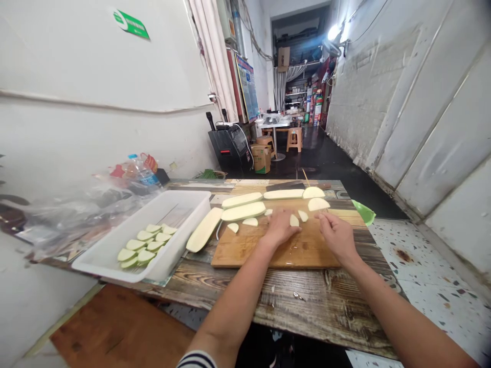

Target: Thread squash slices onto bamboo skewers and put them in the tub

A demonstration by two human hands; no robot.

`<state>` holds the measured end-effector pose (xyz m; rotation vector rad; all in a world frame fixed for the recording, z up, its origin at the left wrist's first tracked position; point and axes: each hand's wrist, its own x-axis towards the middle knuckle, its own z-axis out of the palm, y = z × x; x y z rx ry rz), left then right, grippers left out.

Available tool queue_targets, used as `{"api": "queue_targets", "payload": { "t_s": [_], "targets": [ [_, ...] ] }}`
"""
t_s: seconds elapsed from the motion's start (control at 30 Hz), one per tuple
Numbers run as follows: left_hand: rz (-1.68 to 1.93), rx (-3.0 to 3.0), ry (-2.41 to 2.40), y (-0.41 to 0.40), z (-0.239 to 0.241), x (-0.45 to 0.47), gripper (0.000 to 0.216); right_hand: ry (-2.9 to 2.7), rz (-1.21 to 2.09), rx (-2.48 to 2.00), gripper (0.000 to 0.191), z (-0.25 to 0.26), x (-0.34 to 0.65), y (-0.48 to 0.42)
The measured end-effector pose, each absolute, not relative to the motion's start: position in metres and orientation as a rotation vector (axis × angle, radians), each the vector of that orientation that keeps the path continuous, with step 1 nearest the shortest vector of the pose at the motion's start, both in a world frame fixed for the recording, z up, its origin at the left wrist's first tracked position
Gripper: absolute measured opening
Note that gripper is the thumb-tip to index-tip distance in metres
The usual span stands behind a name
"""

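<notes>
My left hand point(281, 226) is low over a wooden cutting board point(245, 250), thumb and fingers around a small pale zucchini slice point(294, 220). In my right hand point(337, 234), the fingers are pinched on a thin wooden skewer point(306, 177). Two half-round zucchini slices point(318, 204) are threaded on it, and its tip sticks out beyond them. Other cut pieces lie on the board, including one slice point(303, 216) between my hands and another point(232, 227) at the left. Long zucchini halves point(243, 210) rest along the board's far side.
Left of the board, a white plastic tray point(199, 204) holds several skewered green-edged slices. A knife point(286, 187) lies behind the board. Plastic bags point(99, 214) and a water bottle point(148, 174) crowd the wall side. A green leaf-like object point(364, 212) shows past the right edge.
</notes>
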<state>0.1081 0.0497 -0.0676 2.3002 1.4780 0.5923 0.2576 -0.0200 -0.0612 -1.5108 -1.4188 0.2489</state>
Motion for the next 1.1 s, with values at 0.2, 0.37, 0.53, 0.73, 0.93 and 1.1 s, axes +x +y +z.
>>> {"api": "queue_targets", "payload": {
  "t_s": [0.2, 0.37, 0.53, 0.73, 0.93, 1.1],
  "targets": [
    [0.805, 2.031, 1.119, 0.051, -0.062, 0.084, 0.027, -1.465, 0.294, -1.482, 0.039, -0.07, 0.254, -0.021],
    [1.064, 1.305, 0.969, 0.066, -0.066, 0.069, 0.019, -1.507, 0.347, -1.427, 0.035, -0.076, 0.248, -0.03],
    [1.335, 0.615, 0.832, 0.079, -0.064, 0.061, 0.009, -1.713, 0.393, -1.388, 0.031, -0.084, 0.235, -0.044],
    [1.413, 0.289, 0.795, 0.089, -0.059, 0.044, 0.015, -1.87, 0.415, -1.354, 0.03, -0.087, 0.225, -0.053],
    [1.417, 0.274, 0.806, 0.092, -0.06, 0.039, 0.013, -1.88, 0.431, -1.352, 0.03, -0.089, 0.223, -0.053],
    [1.398, 0.298, 0.813, 0.091, -0.06, 0.041, 0.014, -1.867, 0.439, -1.343, 0.03, -0.089, 0.222, -0.053]
  ]
}}
